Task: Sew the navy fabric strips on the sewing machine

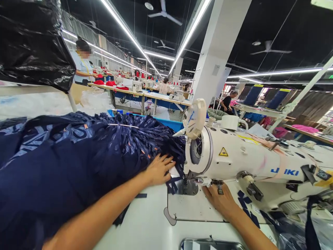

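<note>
Two hands (159,170) (221,196), one sewing machine (231,152), navy heap (85,166).

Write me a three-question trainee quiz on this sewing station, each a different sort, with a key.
1. Multiple choice: what is the main colour of the big cloth pile beside the left hand?
A) red
B) navy
C) pink

2. True or false: the right hand is raised above the top of the sewing machine.

3. Fill in: the yellow warning sign on the sewing machine has the shape of a ____.

Key:
1. B) navy
2. False; the right hand is low, under the machine's long white body.
3. triangle
</note>
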`<state>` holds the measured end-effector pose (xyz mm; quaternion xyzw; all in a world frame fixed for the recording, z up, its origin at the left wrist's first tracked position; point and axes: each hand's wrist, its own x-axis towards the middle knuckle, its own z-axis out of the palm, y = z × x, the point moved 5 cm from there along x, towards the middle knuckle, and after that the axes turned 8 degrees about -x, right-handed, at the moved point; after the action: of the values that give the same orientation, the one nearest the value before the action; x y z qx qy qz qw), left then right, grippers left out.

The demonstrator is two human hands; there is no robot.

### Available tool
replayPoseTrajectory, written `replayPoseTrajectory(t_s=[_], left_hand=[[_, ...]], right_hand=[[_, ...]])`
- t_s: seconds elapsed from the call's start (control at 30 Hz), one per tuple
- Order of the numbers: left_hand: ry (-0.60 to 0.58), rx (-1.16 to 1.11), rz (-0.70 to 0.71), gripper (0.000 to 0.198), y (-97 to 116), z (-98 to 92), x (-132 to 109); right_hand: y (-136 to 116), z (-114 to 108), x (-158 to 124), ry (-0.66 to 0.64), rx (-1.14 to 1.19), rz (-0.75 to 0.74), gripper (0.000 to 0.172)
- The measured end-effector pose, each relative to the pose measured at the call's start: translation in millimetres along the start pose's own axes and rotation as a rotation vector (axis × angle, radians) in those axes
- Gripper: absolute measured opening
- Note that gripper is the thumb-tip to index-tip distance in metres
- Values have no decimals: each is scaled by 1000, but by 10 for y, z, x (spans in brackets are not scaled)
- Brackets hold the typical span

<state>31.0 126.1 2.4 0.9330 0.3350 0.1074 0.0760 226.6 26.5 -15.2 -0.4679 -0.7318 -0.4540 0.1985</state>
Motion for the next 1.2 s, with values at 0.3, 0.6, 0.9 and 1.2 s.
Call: replayPoseTrajectory(t_s=[0.3,0.6,0.9,1.2], left_hand=[[39,42,-54,49,-333,-33,91],[44,-46,-6,51,-60,27,-317],[423,-135,179,13,736,-292,-659],[864,-571,-9,17,665,-719,-422]], right_hand=[[-12,89,-198,41,-114,-94,19],[-38,189,-228,64,-87,-31,23],[-91,59,-39,54,-53,-60,29],[-94,140,-45,107,-21,8,31]])
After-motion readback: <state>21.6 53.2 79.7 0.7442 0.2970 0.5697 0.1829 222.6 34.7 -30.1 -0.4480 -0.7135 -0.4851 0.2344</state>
